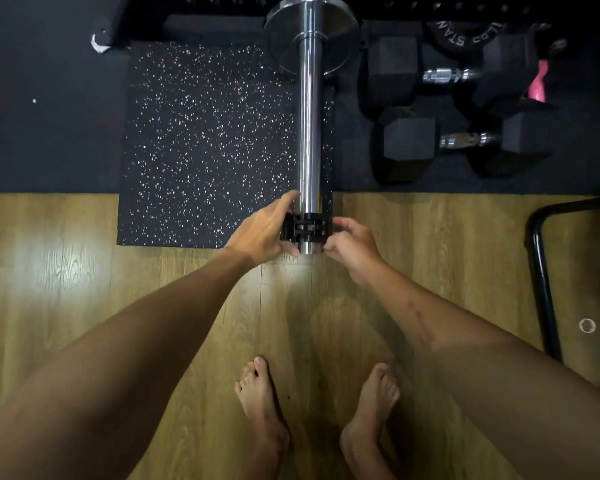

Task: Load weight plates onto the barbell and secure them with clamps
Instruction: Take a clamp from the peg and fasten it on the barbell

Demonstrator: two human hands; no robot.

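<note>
The chrome barbell sleeve (310, 133) points straight toward me, bare along its length, with its round collar (284, 32) at the far end. A black clamp (305, 229) sits around the very tip of the sleeve. My left hand (264, 230) grips the clamp's left side, fingers reaching past it along the sleeve. Holding the clamp's right side is my right hand (352, 242), fingers curled on it. A black weight plate (465, 32) with raised lettering lies at the back right, partly hidden by dumbbells.
Two black hex dumbbells (461, 140) lie on dark matting right of the sleeve, a pink object (537, 84) behind them. A speckled rubber mat (208, 143) lies under the sleeve. A black metal frame (544, 289) stands at right. My bare feet (312, 410) are on the wood floor.
</note>
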